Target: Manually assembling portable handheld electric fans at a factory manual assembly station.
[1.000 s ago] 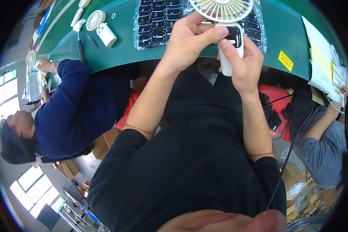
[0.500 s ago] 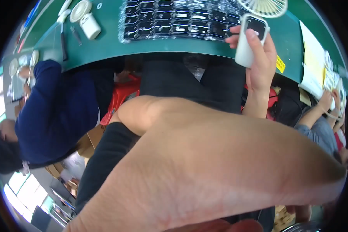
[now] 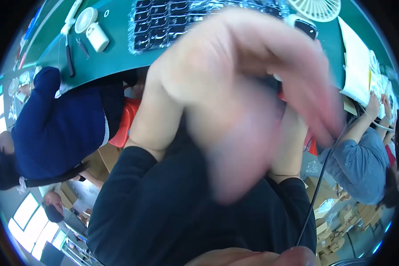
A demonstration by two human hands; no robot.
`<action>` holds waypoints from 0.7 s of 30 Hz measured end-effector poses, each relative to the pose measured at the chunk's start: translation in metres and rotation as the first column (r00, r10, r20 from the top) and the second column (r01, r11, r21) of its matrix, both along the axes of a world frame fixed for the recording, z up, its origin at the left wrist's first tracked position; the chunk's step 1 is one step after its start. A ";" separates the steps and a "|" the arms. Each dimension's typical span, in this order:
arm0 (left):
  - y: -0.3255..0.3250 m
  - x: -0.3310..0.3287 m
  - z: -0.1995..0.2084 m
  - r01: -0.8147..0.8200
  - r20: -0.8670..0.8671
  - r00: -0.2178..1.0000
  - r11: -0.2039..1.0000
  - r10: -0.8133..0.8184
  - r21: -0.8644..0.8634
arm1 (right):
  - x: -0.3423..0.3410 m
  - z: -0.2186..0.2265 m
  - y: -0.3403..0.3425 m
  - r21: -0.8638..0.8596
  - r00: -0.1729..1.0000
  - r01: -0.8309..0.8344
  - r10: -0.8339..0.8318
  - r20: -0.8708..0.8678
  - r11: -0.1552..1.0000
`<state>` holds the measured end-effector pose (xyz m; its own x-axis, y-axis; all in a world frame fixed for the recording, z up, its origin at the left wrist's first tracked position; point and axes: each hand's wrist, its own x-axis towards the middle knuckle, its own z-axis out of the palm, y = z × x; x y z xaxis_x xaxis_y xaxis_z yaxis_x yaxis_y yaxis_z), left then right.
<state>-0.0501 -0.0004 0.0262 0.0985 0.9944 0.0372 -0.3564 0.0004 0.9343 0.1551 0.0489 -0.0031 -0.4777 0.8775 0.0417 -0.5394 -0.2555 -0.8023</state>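
Note:
My left hand (image 3: 226,88), large and blurred, crosses the middle of the view above my lap. Its thumb hangs down, apart from the curved fingers that reach right; nothing shows between them. Behind it, my right hand (image 3: 318,44) is mostly hidden, holding a white rounded handheld device (image 3: 302,25) with a dark glossy panel at the table edge. Close above the device is a cream round fan grille (image 3: 317,8); whether the two are joined I cannot tell. Black parts in a clear plastic tray (image 3: 153,26) lie left of the device, partly covered by my left hand.
On the left of the green table (image 3: 113,57) lie a small white handheld fan (image 3: 96,36) and a dark-handled tool (image 3: 69,57). White sheets (image 3: 355,57) lie at the right. Co-workers sit on both sides, one in a navy top (image 3: 62,133). A black cable (image 3: 319,186) hangs at my right.
My left hand and forearm have swung up and away from the foreground, and the hand now covers part of the tray and most of my right hand. The device remains in the right hand.

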 end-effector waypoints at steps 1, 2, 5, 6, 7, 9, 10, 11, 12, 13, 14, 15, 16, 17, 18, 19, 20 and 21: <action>0.005 0.004 -0.003 0.030 0.002 1.000 1.000 -0.030 0.004 | -0.002 -0.001 -0.005 0.077 0.998 0.034 -0.038 0.040 0.996; 0.008 0.004 0.004 0.059 0.003 0.998 0.998 -0.059 0.007 | -0.004 -0.002 -0.008 0.153 0.994 0.064 -0.077 0.077 0.986; 0.032 0.034 -0.031 -0.194 -0.018 0.977 0.926 0.211 0.325 | -0.010 -0.004 -0.010 0.144 0.993 0.084 -0.095 0.070 0.986; 0.030 0.037 -0.025 -0.193 -0.020 0.977 0.925 0.211 0.326 | -0.012 -0.005 -0.011 0.131 0.992 0.094 -0.103 0.066 0.987; 0.025 0.041 -0.020 -0.159 -0.022 0.985 0.953 0.171 0.257 | -0.014 -0.005 -0.012 0.134 0.993 0.095 -0.104 0.063 0.986; 0.014 0.045 -0.010 -0.086 -0.017 0.996 0.990 0.089 0.115 | -0.017 -0.004 -0.018 0.139 0.985 0.132 -0.146 0.095 0.981; 0.013 0.044 -0.012 -0.084 -0.019 0.996 0.989 0.087 0.118 | -0.019 -0.005 -0.021 0.142 0.980 0.152 -0.168 0.110 0.978; 0.012 0.043 -0.015 -0.093 0.014 0.996 0.988 0.092 0.127 | -0.022 -0.007 -0.024 0.145 0.979 0.155 -0.171 0.107 0.977; 0.011 0.043 -0.020 -0.102 0.046 0.994 0.986 0.097 0.134 | -0.026 -0.010 -0.026 0.163 0.972 0.184 -0.204 0.120 0.969; 0.012 0.043 -0.026 -0.111 0.079 0.992 0.984 0.100 0.141 | -0.029 -0.012 -0.027 0.180 0.962 0.212 -0.238 0.131 0.960; 0.014 0.045 -0.031 -0.114 0.076 0.992 0.984 0.104 0.140 | -0.030 -0.011 -0.027 0.195 0.954 0.234 -0.264 0.145 0.952; 0.017 0.048 -0.039 -0.162 0.108 0.983 0.973 0.146 0.167 | -0.029 -0.008 -0.026 0.194 0.955 0.231 -0.261 0.142 0.953; 0.022 0.051 -0.042 -0.205 0.140 0.974 0.959 0.179 0.197 | -0.027 -0.008 -0.024 0.186 0.959 0.210 -0.239 0.152 0.960; 0.025 0.051 -0.044 -0.247 0.174 0.962 0.942 0.211 0.226 | -0.026 -0.007 -0.023 0.178 0.962 0.188 -0.217 0.163 0.966; 0.026 0.050 -0.046 -0.244 0.170 0.963 0.941 0.207 0.233 | -0.025 -0.006 -0.022 0.170 0.965 0.165 -0.195 0.174 0.971; 0.025 0.049 -0.038 -0.195 0.094 0.979 0.960 0.179 0.199 | -0.025 -0.005 -0.022 0.173 0.966 0.167 -0.196 0.169 0.971; 0.023 0.047 -0.031 -0.148 0.019 0.989 0.976 0.147 0.161 | -0.025 -0.004 -0.022 0.174 0.972 0.149 -0.177 0.158 0.974; 0.023 0.046 -0.027 -0.104 -0.055 0.992 0.988 0.111 0.118 | -0.025 -0.005 -0.023 0.174 0.977 0.130 -0.157 0.148 0.976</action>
